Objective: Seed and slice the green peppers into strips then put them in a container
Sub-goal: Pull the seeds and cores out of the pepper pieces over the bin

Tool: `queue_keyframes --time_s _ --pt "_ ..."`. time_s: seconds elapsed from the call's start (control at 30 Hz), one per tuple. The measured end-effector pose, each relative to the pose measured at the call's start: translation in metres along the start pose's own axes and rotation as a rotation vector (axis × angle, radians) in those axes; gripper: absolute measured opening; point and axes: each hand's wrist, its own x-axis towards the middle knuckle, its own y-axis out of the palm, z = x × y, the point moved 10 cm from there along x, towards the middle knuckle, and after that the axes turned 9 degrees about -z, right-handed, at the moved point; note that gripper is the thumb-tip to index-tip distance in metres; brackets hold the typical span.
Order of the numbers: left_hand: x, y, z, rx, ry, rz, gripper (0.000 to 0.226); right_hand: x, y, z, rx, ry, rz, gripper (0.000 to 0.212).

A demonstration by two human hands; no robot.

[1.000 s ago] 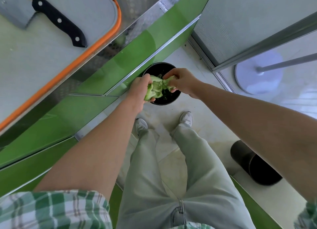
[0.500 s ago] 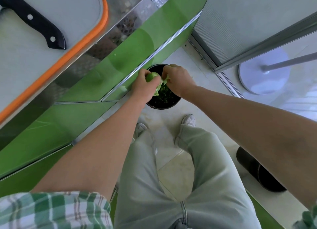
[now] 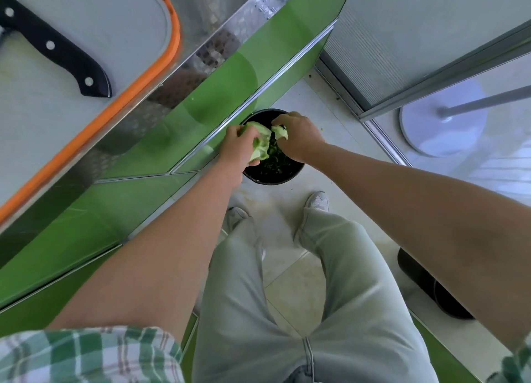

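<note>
Both hands are held low over a black bin (image 3: 290,173) on the floor that has green scraps in it. My left hand (image 3: 237,150) grips an opened green pepper (image 3: 260,144), pale inside facing up. My right hand (image 3: 298,140) pinches a small pale green piece (image 3: 280,132) right beside the pepper. A knife with a black riveted handle (image 3: 57,52) lies on the white cutting board (image 3: 43,118) with an orange rim at the upper left; its blade is out of frame.
The metal counter edge (image 3: 184,66) and green cabinet fronts (image 3: 143,158) run diagonally on the left. A second dark bin (image 3: 431,290) stands on the floor at right. A white round stand base (image 3: 442,124) sits beyond a sliding door track. My feet stand just below the bin.
The hands stayed over the bin; the right hand has pulled a small piece apart from the pepper. The view shifted, so the board and knife sit further left.
</note>
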Motion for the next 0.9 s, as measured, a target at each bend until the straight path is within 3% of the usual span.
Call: queue_keyframes --time_s 0.17,0.37,0.47,0.57,0.7,0.83,0.9 --pt "-0.005 0.000 0.007 -0.127 -0.098 -0.001 0.030 -0.012 0.012 -0.010 0.663 0.312 0.143 0.032" --pt "-0.013 0.001 0.010 -0.179 -0.146 0.029 0.017 -0.018 0.014 -0.014 0.791 0.393 0.105 0.014" --pt "-0.014 -0.004 0.013 -0.167 -0.153 0.007 0.028 -0.022 0.012 -0.022 0.806 0.444 0.098 0.012" --pt "-0.015 -0.009 0.014 -0.196 -0.157 -0.033 0.038 -0.020 -0.002 -0.042 0.694 0.468 -0.072 0.022" --pt "-0.015 -0.008 0.014 -0.222 -0.172 -0.038 0.040 -0.018 -0.023 -0.028 0.477 0.267 -0.190 0.012" --pt "-0.021 -0.003 0.014 -0.335 -0.228 -0.010 0.021 -0.019 -0.007 -0.002 0.552 0.169 -0.078 0.028" --pt "-0.023 -0.001 0.014 -0.334 -0.230 0.010 0.022 -0.019 0.002 -0.007 0.574 0.229 -0.050 0.019"
